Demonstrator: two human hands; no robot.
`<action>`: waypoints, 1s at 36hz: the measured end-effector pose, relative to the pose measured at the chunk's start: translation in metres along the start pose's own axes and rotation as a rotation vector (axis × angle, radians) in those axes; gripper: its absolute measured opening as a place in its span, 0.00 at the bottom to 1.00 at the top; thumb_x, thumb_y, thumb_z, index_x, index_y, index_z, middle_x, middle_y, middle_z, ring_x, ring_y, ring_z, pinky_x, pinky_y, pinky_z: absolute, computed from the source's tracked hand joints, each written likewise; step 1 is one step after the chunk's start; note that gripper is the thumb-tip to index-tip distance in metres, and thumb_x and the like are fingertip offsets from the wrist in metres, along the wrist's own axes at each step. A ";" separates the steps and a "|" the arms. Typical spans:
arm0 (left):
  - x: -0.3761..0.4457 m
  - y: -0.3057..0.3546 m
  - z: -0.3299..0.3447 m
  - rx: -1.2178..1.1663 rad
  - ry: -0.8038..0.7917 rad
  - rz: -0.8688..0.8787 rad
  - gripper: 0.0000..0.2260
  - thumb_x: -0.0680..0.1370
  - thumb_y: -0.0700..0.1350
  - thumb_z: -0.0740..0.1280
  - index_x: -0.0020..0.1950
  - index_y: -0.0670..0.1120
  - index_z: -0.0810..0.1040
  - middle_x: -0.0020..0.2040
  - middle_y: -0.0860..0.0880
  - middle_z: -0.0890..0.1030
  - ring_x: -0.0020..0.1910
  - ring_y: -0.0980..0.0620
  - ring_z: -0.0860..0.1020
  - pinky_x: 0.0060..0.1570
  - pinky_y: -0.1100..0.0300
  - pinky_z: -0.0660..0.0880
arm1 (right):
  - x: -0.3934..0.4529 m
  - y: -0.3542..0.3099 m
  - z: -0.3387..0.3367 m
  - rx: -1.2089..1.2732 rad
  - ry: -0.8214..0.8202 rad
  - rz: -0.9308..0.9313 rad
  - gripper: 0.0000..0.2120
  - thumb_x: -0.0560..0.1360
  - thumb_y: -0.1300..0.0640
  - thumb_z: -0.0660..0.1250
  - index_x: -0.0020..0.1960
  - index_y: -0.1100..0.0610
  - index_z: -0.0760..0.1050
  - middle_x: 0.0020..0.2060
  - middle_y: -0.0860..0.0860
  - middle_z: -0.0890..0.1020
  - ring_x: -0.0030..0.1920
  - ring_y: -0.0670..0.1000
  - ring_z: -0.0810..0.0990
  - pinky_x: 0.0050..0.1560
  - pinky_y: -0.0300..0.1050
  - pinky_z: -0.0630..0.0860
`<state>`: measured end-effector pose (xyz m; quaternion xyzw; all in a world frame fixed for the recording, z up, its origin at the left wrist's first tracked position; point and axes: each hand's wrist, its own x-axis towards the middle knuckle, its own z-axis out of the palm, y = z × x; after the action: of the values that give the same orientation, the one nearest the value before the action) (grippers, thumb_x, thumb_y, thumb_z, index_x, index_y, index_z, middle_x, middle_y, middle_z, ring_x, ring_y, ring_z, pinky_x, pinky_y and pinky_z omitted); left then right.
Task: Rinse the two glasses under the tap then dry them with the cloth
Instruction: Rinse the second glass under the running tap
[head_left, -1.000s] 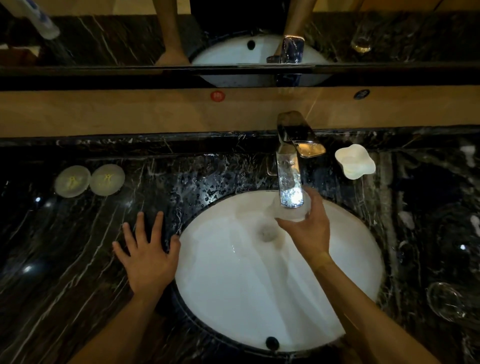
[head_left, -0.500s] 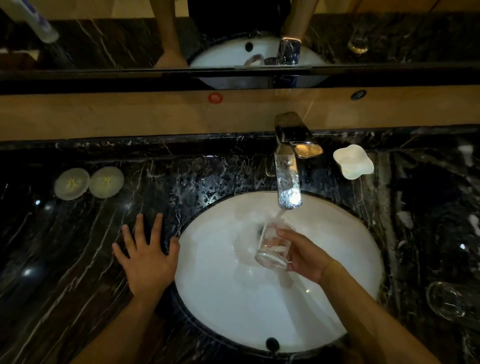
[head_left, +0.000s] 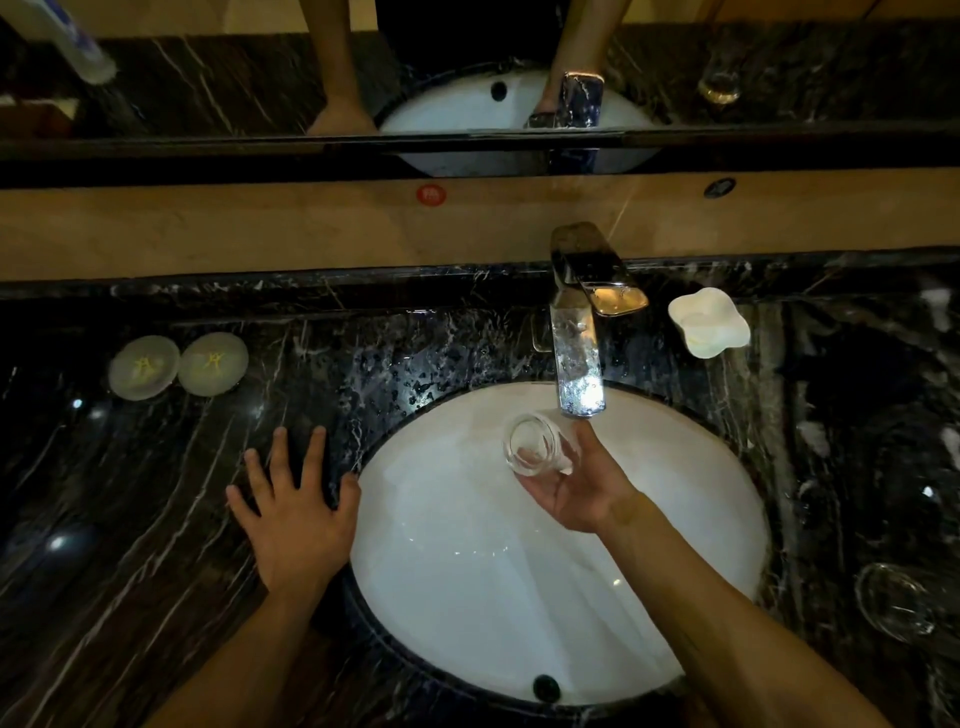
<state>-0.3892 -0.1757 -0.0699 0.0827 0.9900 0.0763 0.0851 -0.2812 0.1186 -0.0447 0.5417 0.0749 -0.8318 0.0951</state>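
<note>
**Fig.: First glass held tilted at the spout, second glass waiting at the right edge**

R hand (head_left: 576, 493), palm up, fingers curled round a clear glass (head_left: 535, 451), grips it over the back half of the basin (head_left: 467, 571). Glass lies tilted; its open mouth faces up and toward the camera, its long axis running from the palm toward the back-left. Its rim sits just left of and just below the tap (head_left: 579, 374) outlet, near but not touching. Whether water runs can't be told; no clear stream shows.

L hand (head_left: 296, 514) rests flat, fingers spread, on the dark marble counter (head_left: 156, 545), thumb at the basin's left rim. It holds nothing.

Second glass (head_left: 893, 608) lies on the counter near the right edge, well apart from both hands; the R hand is the nearer. No cloth is visible.

Judgement: step in hand is rinsing glass no. 1; task is early, w/ the 2nd glass apparently untouched and drying not yet begun. Key relation: outlet lies just right of and behind the glass mouth, so a small shift right and back would centre the mouth under the spout.

Also on the counter: two round pale lids (head_left: 179, 366) at back-left, and a white lobed dish (head_left: 709, 322) right of the tap.
</note>
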 end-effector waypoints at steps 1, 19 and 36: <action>0.000 0.000 0.000 -0.002 0.001 0.000 0.32 0.77 0.65 0.50 0.81 0.59 0.55 0.82 0.46 0.54 0.81 0.40 0.47 0.76 0.34 0.44 | -0.002 -0.001 0.006 0.027 0.003 -0.006 0.32 0.61 0.44 0.77 0.60 0.58 0.77 0.49 0.61 0.85 0.43 0.61 0.86 0.42 0.58 0.84; 0.001 0.000 0.000 -0.009 0.020 0.009 0.32 0.77 0.64 0.52 0.80 0.59 0.57 0.82 0.46 0.55 0.81 0.40 0.48 0.76 0.34 0.45 | -0.006 -0.009 -0.005 0.436 -0.355 0.049 0.26 0.69 0.40 0.72 0.52 0.62 0.80 0.46 0.56 0.82 0.40 0.54 0.83 0.30 0.44 0.82; 0.000 0.000 0.000 -0.017 0.012 0.009 0.32 0.77 0.65 0.51 0.80 0.58 0.57 0.82 0.46 0.54 0.81 0.40 0.48 0.76 0.33 0.45 | -0.016 0.002 -0.025 -0.572 -0.237 -0.498 0.37 0.57 0.53 0.82 0.64 0.51 0.75 0.56 0.56 0.82 0.56 0.60 0.82 0.62 0.64 0.76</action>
<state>-0.3892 -0.1756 -0.0695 0.0861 0.9894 0.0857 0.0794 -0.2524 0.1232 -0.0403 0.3586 0.4213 -0.8318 0.0454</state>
